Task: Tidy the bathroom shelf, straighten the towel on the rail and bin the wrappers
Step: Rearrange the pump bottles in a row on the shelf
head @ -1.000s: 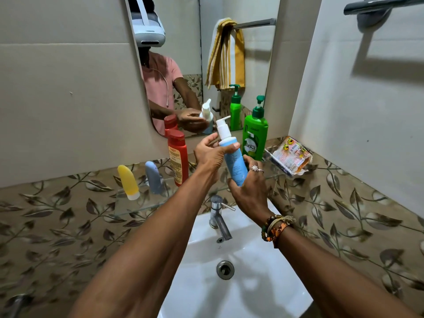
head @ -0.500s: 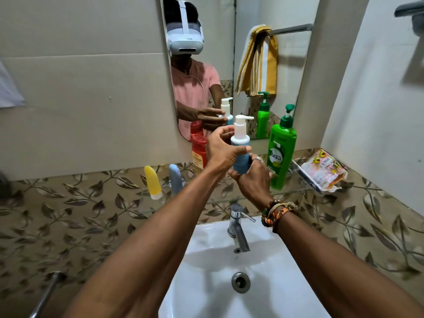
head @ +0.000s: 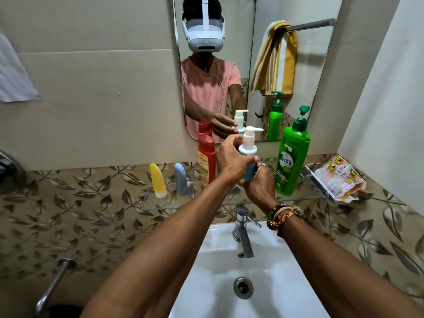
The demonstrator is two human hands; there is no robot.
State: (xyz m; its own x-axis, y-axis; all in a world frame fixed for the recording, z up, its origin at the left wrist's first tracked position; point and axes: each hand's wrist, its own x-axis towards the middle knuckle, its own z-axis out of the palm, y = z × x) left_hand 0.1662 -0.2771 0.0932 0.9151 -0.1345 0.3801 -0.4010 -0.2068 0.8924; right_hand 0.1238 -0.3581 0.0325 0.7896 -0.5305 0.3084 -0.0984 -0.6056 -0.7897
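Hands: my left hand [head: 231, 157] and right hand [head: 260, 184] clasp the blue pump bottle [head: 249, 148]; lower upright between red bottle [head: 206, 161] and green shampoo [head: 291, 161].

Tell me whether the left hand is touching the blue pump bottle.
Touching. The head view shows the left hand wrapped around the blue pump bottle, its fingers pressed against the body just below the white pump neck.

The shelf [head: 229, 204] is clear glass, the tap [head: 242, 230] shiny metal, the sink [head: 220, 260] glossy white ceramic. The green bottle [head: 291, 157] is smooth plastic; the wrapper [head: 337, 177] looks like crinkled glossy foil. The mirrored towel [head: 274, 58] seems soft cloth
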